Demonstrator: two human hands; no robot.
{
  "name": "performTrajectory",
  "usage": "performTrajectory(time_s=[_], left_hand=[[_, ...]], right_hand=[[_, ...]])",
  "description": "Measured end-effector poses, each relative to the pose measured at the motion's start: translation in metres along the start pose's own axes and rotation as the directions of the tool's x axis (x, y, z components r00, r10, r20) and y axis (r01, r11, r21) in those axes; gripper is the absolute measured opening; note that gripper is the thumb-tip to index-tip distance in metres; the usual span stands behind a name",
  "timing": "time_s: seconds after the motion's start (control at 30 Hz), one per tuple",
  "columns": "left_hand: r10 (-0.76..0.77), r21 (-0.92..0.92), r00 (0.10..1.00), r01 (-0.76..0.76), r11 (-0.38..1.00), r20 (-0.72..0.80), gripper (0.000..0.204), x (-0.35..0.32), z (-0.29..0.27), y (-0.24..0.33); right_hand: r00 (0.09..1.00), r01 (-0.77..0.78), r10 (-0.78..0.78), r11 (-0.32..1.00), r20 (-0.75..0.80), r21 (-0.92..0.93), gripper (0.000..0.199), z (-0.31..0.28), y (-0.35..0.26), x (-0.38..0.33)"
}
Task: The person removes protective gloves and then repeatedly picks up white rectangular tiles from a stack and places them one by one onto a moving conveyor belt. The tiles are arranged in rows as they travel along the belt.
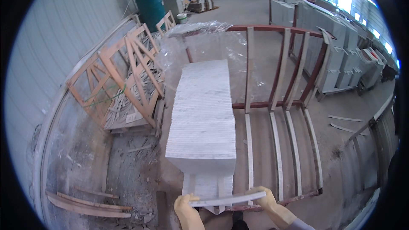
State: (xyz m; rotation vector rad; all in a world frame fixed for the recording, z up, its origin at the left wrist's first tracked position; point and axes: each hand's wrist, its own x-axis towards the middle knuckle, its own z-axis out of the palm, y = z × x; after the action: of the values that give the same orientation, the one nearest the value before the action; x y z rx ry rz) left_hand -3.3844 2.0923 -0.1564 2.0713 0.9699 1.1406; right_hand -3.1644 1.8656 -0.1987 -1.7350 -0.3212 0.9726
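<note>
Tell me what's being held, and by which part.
A thin white piece: the left hand grips its left end, the right hand its right end. Slab or strip, I cannot tell.

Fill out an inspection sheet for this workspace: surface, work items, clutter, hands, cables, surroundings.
Surface: grey floor, littered with broken fragments at left.
Work items: narrow pale strip, held across the near end of the white slab stack; red metal rack with pale bars alongside.
Clutter: scrap pieces in the wooden crate; loose strips on the floor at right.
Hands: left hand and right hand, both gloved, grip opposite ends of the strip.
Cables: one thin line near the green tank; cable or hose, cannot tell.
Surroundings: clear plastic film over the rack; corrugated wall at left.
</note>
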Motion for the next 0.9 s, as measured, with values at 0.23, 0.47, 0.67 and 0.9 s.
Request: performTrajectory(time_s=[0.23,0.47,0.67,0.9], left_hand=[[-0.632,-0.342,0.622,0.783,0.519,0.463,0.025,-0.101,0.065,0.093],[-0.562,-0.477,0.539,0.837,0.269,0.628,0.024,-0.160,0.124,0.222],[-0.411,-0.324,0.453,0.880,0.348,0.791,0.020,-0.227,0.188,0.328],[-0.269,-0.131,0.283,0.873,0.469,0.921,0.015,-0.298,0.247,0.458]], right_hand=[[0.966,-0.043,0.089,0.981,-0.242,0.188,0.021,-0.110,0.024,-0.168],[0.831,0.068,0.127,0.943,-0.541,0.327,0.018,-0.206,0.058,-0.283],[0.643,0.199,0.172,0.904,-0.747,0.379,0.012,-0.285,0.098,-0.383],[0.318,0.296,0.357,0.843,-0.878,0.449,0.012,-0.353,0.115,-0.472]])
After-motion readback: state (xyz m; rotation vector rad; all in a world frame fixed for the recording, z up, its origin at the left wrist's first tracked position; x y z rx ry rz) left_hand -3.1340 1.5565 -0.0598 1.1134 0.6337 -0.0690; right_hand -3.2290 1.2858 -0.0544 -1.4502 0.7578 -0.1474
